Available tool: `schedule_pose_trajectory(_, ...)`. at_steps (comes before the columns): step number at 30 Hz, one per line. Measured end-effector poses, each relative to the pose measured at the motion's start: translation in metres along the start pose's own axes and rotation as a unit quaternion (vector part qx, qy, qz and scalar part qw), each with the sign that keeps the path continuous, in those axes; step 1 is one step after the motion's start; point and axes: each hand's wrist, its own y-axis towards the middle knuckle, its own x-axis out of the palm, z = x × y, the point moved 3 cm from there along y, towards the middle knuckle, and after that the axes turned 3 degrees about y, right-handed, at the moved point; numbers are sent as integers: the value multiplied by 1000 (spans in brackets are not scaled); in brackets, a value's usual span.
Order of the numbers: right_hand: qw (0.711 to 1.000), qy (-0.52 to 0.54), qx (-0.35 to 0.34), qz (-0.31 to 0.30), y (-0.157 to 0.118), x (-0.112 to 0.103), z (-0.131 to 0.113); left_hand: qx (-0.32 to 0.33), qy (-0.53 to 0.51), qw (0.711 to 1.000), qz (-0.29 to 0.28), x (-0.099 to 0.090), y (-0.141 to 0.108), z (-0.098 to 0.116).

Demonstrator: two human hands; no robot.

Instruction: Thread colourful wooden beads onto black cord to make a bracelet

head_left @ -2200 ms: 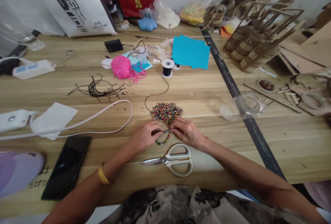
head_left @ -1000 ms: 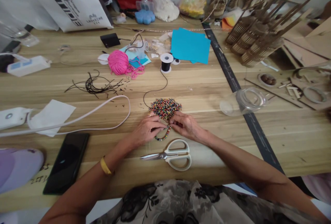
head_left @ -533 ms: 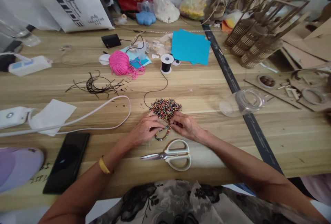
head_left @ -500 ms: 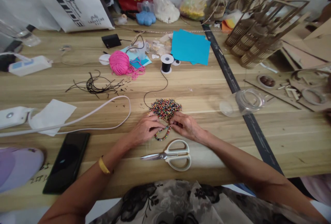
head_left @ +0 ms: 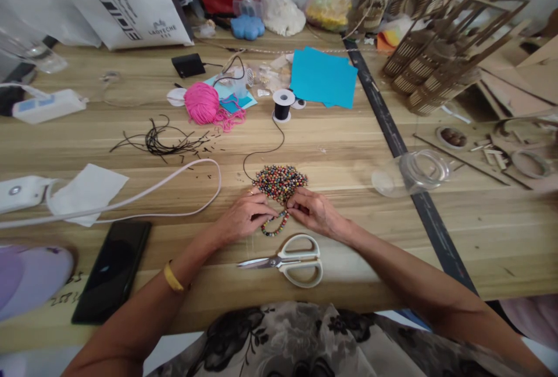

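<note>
A loop of strung multicoloured beads (head_left: 274, 233) hangs between my hands, lying on the table. My left hand (head_left: 249, 213) pinches the strand at its upper left. My right hand (head_left: 311, 209), fingers curled together, grips the strand's upper right end. Just beyond my fingertips lies a heap of loose coloured beads (head_left: 280, 181). Black cord (head_left: 261, 152) runs from a spool (head_left: 282, 106) down to the left side of the heap, where my left hand partly hides it. White-handled scissors (head_left: 288, 261) rest below the bead loop, blades pointing left.
To the left are a black phone (head_left: 112, 272), a white cable (head_left: 192, 214), and cut black cords (head_left: 161, 140). Pink yarn (head_left: 201, 103) and blue sheets (head_left: 323, 78) lie farther back. A clear plastic cup (head_left: 410, 173) lies on its side at right, near small woven baskets (head_left: 436, 75).
Both hands stay at the bead strand with almost no movement. The whole view has shifted very slightly.
</note>
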Motion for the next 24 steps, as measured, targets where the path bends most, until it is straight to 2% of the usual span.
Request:
schedule_pose_trajectory(15, 1000, 1, 2, -2, 0, 0, -1, -4, -1, 1000, -3, -7, 0, 2)
schedule_pose_trajectory(24, 1000, 3, 9, -8, 0, 0, -2, -8, 2, 999, -37, -9, -2, 2)
